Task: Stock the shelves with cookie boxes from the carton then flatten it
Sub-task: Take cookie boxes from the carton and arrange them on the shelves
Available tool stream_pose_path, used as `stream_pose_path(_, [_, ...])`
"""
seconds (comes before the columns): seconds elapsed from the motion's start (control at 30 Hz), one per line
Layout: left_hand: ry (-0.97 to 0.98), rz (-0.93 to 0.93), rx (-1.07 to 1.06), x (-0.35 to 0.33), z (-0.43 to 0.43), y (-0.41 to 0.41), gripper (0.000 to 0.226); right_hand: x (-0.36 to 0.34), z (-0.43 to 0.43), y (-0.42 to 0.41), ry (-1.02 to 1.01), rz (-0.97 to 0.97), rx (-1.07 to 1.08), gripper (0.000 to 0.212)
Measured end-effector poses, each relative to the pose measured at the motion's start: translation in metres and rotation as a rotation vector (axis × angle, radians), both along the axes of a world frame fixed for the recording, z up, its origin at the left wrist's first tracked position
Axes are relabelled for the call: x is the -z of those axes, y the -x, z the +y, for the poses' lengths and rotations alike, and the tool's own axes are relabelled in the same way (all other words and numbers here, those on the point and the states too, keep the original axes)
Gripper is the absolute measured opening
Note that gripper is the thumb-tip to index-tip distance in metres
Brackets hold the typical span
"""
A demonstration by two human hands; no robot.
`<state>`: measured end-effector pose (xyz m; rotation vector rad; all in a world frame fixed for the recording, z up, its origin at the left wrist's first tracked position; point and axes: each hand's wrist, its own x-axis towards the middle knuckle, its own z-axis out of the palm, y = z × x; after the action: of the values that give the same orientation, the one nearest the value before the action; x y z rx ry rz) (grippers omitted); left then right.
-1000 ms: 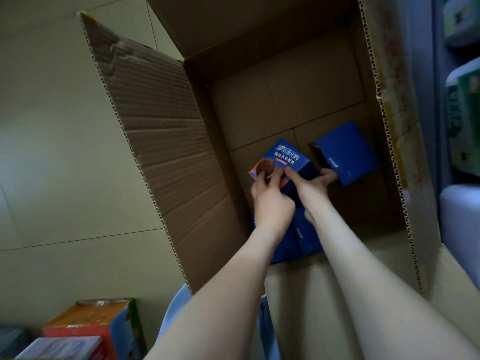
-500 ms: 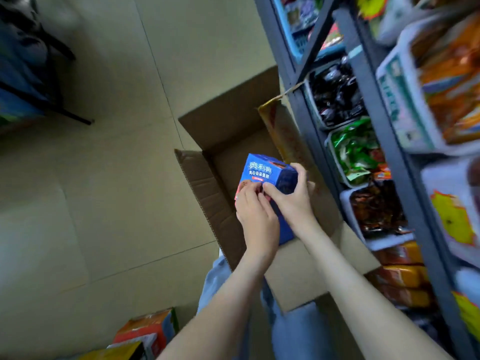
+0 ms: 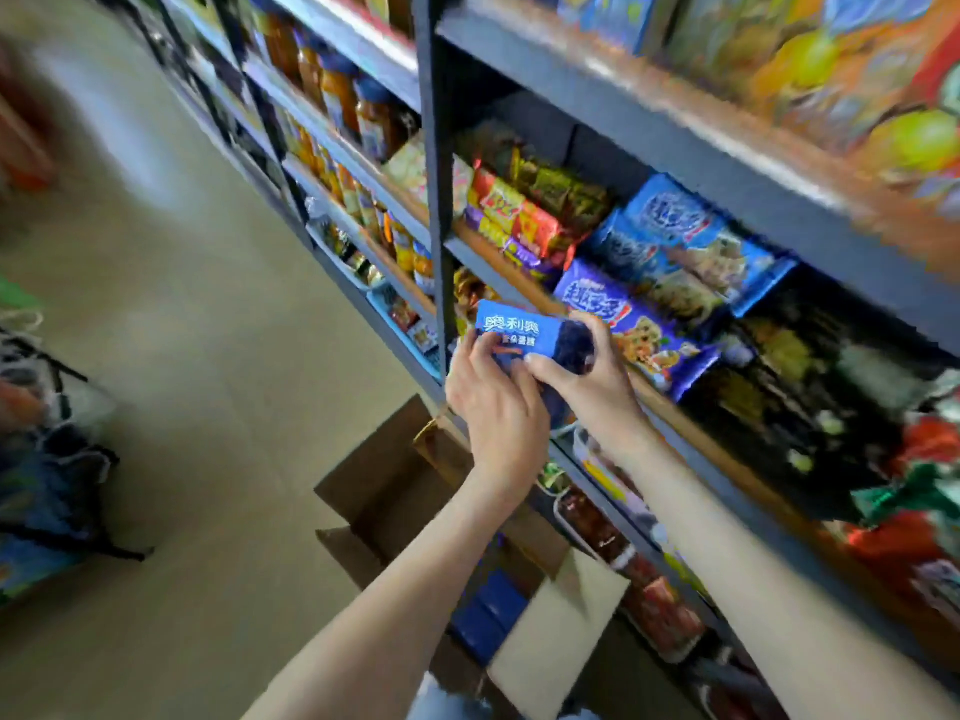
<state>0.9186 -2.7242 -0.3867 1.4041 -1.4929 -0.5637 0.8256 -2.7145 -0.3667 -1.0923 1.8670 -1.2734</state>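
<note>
Cookie box [image 3: 511, 332], blue with white lettering on its top face, sits raised in both hands just in front of the grey shelf rack [image 3: 435, 200], about level with the shelf that carries blue snack packets [image 3: 670, 241]. It is not on any shelf; it is tilted, lettered face toward the camera.

The left hand [image 3: 496, 407] grips the box's near left part, its fingers curled up over the face so the fingertips lie just below the lettering. The right hand [image 3: 587, 387] wraps the box's right end, which is dark and blurred, with the thumb laid across the near side and the fingers closed over the far side. The two hands touch under the box. A darker blue surface shows between them; I cannot tell whether it is the same box or a second one.

Below the forearms, the carton [image 3: 395, 491] stands open on the beige floor [image 3: 182, 356] beside the rack's foot, flaps spread, with blue boxes [image 3: 488, 610] inside it.

Red and yellow packets [image 3: 514, 210] lie left of the blue ones, and bottles [image 3: 337, 90] line the farther shelves.
</note>
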Motion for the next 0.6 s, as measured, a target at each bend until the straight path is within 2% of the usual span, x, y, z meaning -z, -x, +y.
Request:
stream_pose_path(0.07, [0.024,0.051,0.11,-0.044,0.002,0.012,0.055,-0.045,0.007,0.012,0.087,0.06,0.047,0.079])
stream_pose_path(0.13, [0.061,0.113,0.202,-0.082,0.004,0.024,0.057,-0.086,0.016,0.022,0.174,0.118,0.095,0.083])
stream_pose_path(0.6, [0.335,0.485,0.475,-0.255,0.045,0.077,0.05,-0.274,0.094,0.046,0.564,0.462,0.256,0.076])
